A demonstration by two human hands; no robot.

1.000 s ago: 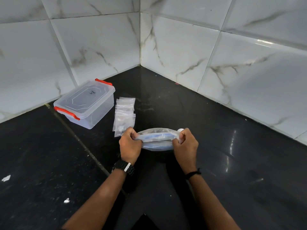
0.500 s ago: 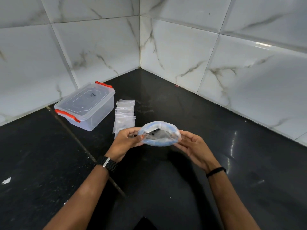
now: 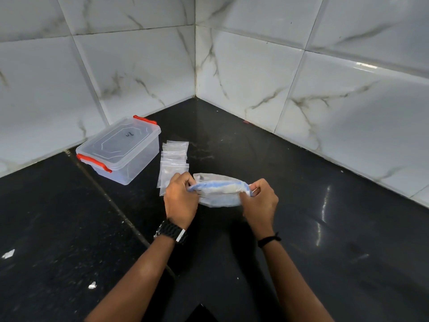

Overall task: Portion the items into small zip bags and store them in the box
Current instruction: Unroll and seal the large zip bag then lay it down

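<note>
Above the black counter I hold a large clear zip bag (image 3: 219,194) with a blue strip along its mouth. My left hand (image 3: 180,197) pinches its left end and my right hand (image 3: 260,202) pinches its right end, so the mouth is drawn flat between them. What is inside the bag cannot be made out. Just behind my left hand lies a stack of several small clear zip bags (image 3: 174,159). To their left stands a clear plastic box (image 3: 119,149) with its lid on and orange clips at both ends.
White marble-look tiled walls (image 3: 255,73) meet in a corner behind the work spot. The black counter (image 3: 325,228) has a seam running diagonally past the box. Small white scraps (image 3: 92,285) lie on the counter at the near left.
Half a second ago the large bag's mouth was spread wide open on my fingers. Now both hands have turned over and pulled its ends apart, flattening the mouth.
</note>
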